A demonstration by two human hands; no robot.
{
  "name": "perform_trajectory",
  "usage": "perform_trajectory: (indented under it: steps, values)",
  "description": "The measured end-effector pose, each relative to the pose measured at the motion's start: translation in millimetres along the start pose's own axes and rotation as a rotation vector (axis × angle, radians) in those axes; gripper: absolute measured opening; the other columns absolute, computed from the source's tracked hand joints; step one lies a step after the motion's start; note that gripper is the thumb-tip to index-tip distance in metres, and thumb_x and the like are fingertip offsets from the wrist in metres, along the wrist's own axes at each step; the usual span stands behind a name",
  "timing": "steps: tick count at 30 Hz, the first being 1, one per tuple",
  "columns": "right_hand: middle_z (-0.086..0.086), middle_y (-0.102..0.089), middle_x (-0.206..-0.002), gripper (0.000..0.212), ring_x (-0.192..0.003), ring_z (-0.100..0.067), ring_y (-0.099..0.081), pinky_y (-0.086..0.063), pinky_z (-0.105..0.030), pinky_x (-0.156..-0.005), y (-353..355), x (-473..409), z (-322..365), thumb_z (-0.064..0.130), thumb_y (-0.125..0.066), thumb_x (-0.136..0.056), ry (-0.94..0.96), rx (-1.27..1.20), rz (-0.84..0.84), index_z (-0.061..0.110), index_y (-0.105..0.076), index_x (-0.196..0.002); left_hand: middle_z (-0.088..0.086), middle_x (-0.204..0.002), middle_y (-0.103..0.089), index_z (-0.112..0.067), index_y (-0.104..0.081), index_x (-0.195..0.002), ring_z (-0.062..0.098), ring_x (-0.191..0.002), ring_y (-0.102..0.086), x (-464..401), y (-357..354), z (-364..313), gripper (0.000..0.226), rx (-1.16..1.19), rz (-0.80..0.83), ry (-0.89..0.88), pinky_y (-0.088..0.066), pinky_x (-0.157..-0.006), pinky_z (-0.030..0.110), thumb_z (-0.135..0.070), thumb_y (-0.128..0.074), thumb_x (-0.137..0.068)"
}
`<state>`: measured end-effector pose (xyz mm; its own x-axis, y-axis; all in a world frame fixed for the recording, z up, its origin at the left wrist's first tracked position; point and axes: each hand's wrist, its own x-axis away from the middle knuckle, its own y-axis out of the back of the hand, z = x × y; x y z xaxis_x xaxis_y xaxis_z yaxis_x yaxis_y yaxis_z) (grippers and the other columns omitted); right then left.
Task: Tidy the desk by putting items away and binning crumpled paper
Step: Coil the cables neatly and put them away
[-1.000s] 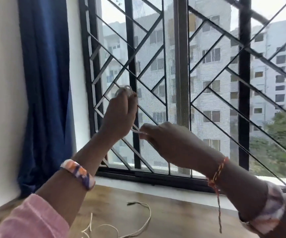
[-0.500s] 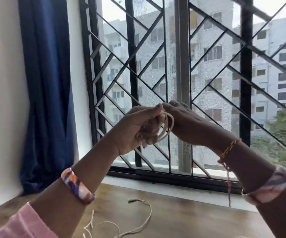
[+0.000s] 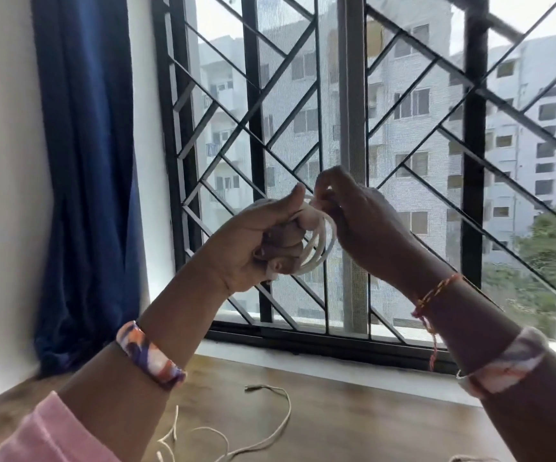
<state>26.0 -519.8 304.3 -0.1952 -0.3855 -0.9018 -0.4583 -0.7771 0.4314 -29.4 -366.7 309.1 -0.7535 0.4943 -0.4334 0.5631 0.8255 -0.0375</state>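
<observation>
Head view: left hand [image 3: 253, 241] has its fingers [image 3: 281, 243] curled inside loops of the white cable [image 3: 318, 243], held up before the window grille [image 3: 403, 128]; right hand [image 3: 360, 218] pinches the strand near the top. Wind evenly, keep light tension, and feed the loose tail [image 3: 270, 435] lying on the wooden surface [image 3: 353, 411] without snagging. Blue curtain [image 3: 83, 161] hangs left.

Cable [image 3: 316, 241] coiled round left hand [image 3: 256, 241], right hand [image 3: 363, 221] just beside, above desk [image 3: 370, 421].
</observation>
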Motion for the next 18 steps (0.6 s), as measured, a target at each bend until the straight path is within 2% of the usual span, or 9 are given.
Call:
perform_trajectory:
  steps: [1,2,4,6,7,10,13,15,18]
  values:
    - [0.000,-0.068,-0.081,0.011,-0.076,-0.012,-0.062,-0.050,-0.034,-0.069,-0.2,1.0,3.4,0.015,-0.056,-0.089,-0.012,0.043,-0.012,0.013,-0.057,-0.100,-0.012,-0.035,-0.032,-0.012,-0.059,-0.059,0.000,-0.027,-0.022,-0.4,-2.2,0.7,0.036,-0.043,0.023,0.010,-0.032,-0.033,0.008,-0.032,-0.042,-0.082]
    - [-0.002,-0.069,-0.083,0.011,-0.082,-0.019,-0.062,-0.050,-0.039,-0.073,-1.8,1.9,4.8,0.017,-0.060,-0.086,-0.038,0.058,-0.016,0.015,-0.062,-0.097,-0.012,-0.035,-0.032,-0.012,-0.059,-0.060,-0.001,-0.027,-0.024,-1.2,-4.1,1.3,0.035,-0.075,0.038,0.013,-0.032,-0.034,0.008,-0.031,-0.042,-0.083]
    - [0.006,-0.062,-0.076,0.010,-0.073,-0.013,-0.057,-0.049,-0.035,-0.066,-4.8,2.7,8.8,0.015,-0.066,-0.080,-0.122,-0.022,-0.011,0.016,-0.067,-0.090,-0.012,-0.036,-0.033,-0.011,-0.058,-0.061,0.000,-0.027,-0.026,-3.0,-4.9,1.8,0.033,-0.109,0.037,-0.002,-0.033,-0.035,0.010,-0.030,-0.043,-0.083]
    - [0.004,-0.059,-0.068,0.004,-0.058,-0.005,-0.055,-0.048,-0.026,-0.054,-5.6,4.3,13.7,0.010,-0.067,-0.080,-0.280,-0.311,0.025,0.011,-0.067,-0.084,-0.011,-0.036,-0.033,-0.011,-0.059,-0.060,0.001,-0.028,-0.025,-3.2,-2.4,0.4,0.033,-0.128,0.017,-0.020,-0.033,-0.036,0.010,-0.029,-0.043,-0.083]
    - [-0.002,-0.061,-0.068,0.005,-0.057,-0.005,-0.058,-0.051,-0.023,-0.053,-5.1,6.0,15.2,0.006,-0.066,-0.081,-0.373,-0.516,0.079,0.004,-0.065,-0.085,-0.010,-0.036,-0.032,-0.011,-0.059,-0.060,0.001,-0.028,-0.025,-2.9,-0.6,-1.0,0.033,-0.132,0.017,-0.022,-0.033,-0.036,0.010,-0.028,-0.043,-0.083]
    - [-0.019,-0.066,-0.086,0.022,-0.073,-0.020,-0.066,-0.059,-0.029,-0.071,-1.0,11.8,18.6,0.002,-0.059,-0.083,-0.565,-1.009,0.241,-0.013,-0.058,-0.099,-0.010,-0.037,-0.033,-0.009,-0.060,-0.063,0.001,-0.028,-0.027,-2.0,5.8,-3.0,0.031,-0.111,0.055,-0.005,-0.036,-0.037,0.011,-0.029,-0.047,-0.083]
    - [-0.015,-0.069,-0.087,0.023,-0.074,-0.018,-0.069,-0.059,-0.028,-0.074,-0.3,13.0,20.1,0.011,-0.050,-0.089,-0.678,-1.324,0.328,-0.006,-0.062,-0.097,-0.009,-0.036,-0.034,-0.009,-0.060,-0.063,0.001,-0.027,-0.028,-2.0,8.3,0.0,0.030,-0.061,0.044,-0.014,-0.037,-0.036,0.011,-0.029,-0.048,-0.082]
    - [-0.014,-0.070,-0.087,0.033,-0.076,-0.019,-0.069,-0.059,-0.030,-0.076,-1.4,13.3,19.0,0.024,-0.045,-0.091,-0.703,-1.437,0.310,-0.003,-0.063,-0.094,-0.008,-0.037,-0.035,-0.010,-0.060,-0.062,0.002,-0.028,-0.028,-3.3,14.3,2.0,0.032,-0.055,-0.007,-0.026,-0.039,-0.038,0.011,-0.029,-0.046,-0.084]
    - [-0.014,-0.068,-0.095,0.037,-0.085,-0.021,-0.067,-0.056,-0.031,-0.082,-2.2,17.2,19.4,0.027,-0.049,-0.084,-0.610,-1.570,0.289,-0.004,-0.064,-0.098,-0.004,-0.048,-0.031,-0.013,-0.061,-0.064,0.002,-0.044,-0.027,-2.8,20.0,0.6,0.026,-0.024,-0.019,-0.051,-0.040,-0.054,0.014,-0.032,-0.057,-0.081]
